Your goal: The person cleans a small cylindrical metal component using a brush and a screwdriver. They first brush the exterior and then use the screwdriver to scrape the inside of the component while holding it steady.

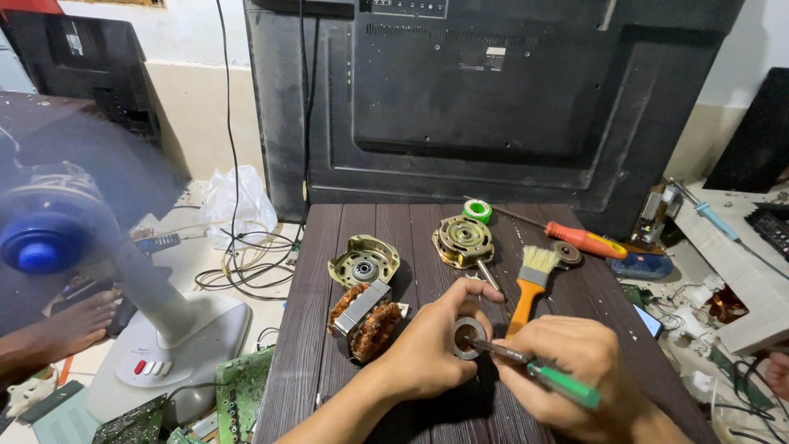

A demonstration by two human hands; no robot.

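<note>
- A dark wood-grain table [329,362] fills the lower centre of the frame, with the black back panel of a large television [493,90] leaning behind it.
- Lower centre, the left hand [431,349] pinches a small round metal bearing ring [468,337].
- The right hand [575,366] is clamped on a green-handled screwdriver [542,374], its tip at the ring.
- If the tip slips (a pinch grip is slight), it may jab the left fingers [460,300].
- The ring could drop toward the copper-wound motor stator [366,316] just to its left.

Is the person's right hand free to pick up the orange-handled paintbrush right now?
Probably not: the right hand is gripping a green-handled tool against a metal ring. The paintbrush lies unobstructed just beyond it.
</note>
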